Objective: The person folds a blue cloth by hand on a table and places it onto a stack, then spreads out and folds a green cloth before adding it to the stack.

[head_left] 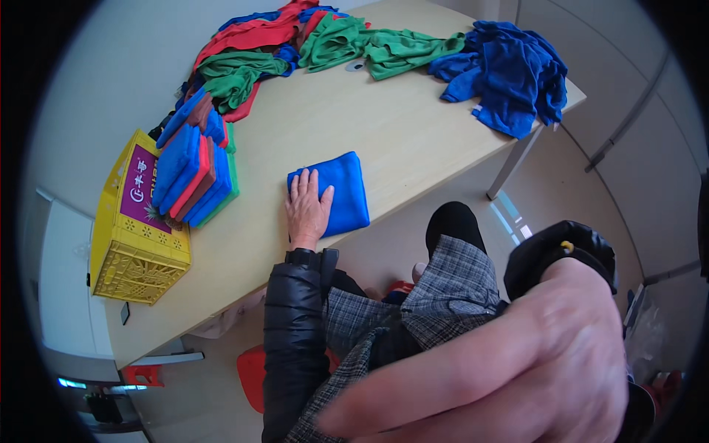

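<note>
Left hand (308,209): fingers spread, pressed flat on the folded blue cloth (336,190).
Right hand (517,362): raised close to the camera, off the worktop (413,125), fingers loosely extended, holding nothing.
Cloth position: near the worktop's front edge, under the left palm, well apart from the right hand.
Risk: the cloth's near corner lies close to the front edge; a sideways push could likely slide it off or unfold it.
Surroundings: yellow crate (136,229) of folded cloths at left edge; loose cloths (509,74) along the far edge.
</note>
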Tool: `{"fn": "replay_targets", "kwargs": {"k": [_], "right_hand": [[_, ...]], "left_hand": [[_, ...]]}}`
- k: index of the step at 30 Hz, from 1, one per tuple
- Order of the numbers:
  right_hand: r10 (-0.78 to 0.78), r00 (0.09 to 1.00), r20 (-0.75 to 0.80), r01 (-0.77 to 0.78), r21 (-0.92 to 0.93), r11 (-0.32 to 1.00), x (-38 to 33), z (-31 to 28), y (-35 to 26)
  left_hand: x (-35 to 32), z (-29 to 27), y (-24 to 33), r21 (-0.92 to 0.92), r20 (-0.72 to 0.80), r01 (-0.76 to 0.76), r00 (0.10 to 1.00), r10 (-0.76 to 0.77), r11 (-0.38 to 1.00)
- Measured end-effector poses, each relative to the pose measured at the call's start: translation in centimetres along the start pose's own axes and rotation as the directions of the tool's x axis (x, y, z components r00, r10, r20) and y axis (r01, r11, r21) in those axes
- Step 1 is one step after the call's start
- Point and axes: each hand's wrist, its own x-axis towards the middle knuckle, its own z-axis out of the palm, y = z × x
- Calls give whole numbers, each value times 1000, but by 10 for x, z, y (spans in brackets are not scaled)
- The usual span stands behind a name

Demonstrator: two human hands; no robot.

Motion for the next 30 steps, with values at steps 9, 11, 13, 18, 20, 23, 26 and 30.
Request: {"fn": "replay_targets", "kwargs": {"k": [9,11,13,18,20,23,26,30], "right_hand": [[-15,1000,9,15,-23,1000,13,23,15],[-29,1000,-4,29,-8,1000,12,21,20],[-41,999,-14,41,11,999,3,10,14],[-49,998,-26,51,59,997,-14,0,6],[-47,999,-18,47,32,998,-7,2,8],[-59,998,-24,59,20,998,6,16,19],[-88,995,-50,91,45,995,4,12,25],[-154,970,-186,191,202,961,-27,-4,31]], "left_hand": [[-2,-5,-4,6,8,18,1000,-18,1000],[-7,-5,-7,9,21,28,999,-28,1000],[-3,-4,-5,-2,1,17,1000,-17,1000],[-5,-3,-4,20,-22,-8,1000,8,1000],[1,0,3,-6,-22,-25,999,25,1000],[-3,-5,-3,9,-1,9,1000,-9,1000],[-5,-7,-5,-2,2,26,1000,-26,1000],[-10,-6,-9,43,-14,10,1000,-10,999]]}}
